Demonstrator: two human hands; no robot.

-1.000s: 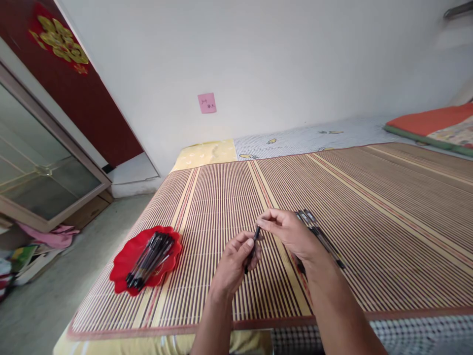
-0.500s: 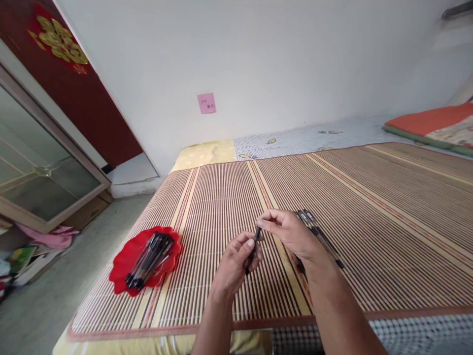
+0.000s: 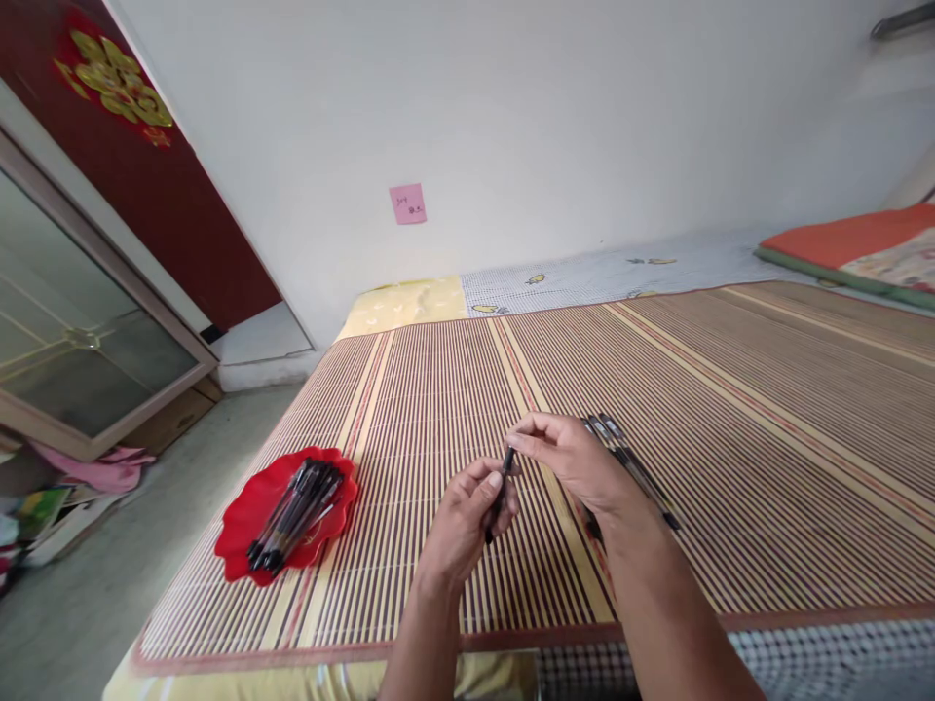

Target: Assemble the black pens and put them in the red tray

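Observation:
My left hand is closed round the barrel of a black pen, held above a striped bamboo mat. My right hand pinches the pen's upper end between thumb and fingers. Just behind my right hand, several black pens lie side by side on the mat. To the left, a red scalloped plate holds a bundle of several more black pens.
The mat covers a bed against a white wall with a pink sticky note. An orange and green cushion lies at the far right. Left of the bed are bare floor, a glass-fronted cabinet and clutter on the floor.

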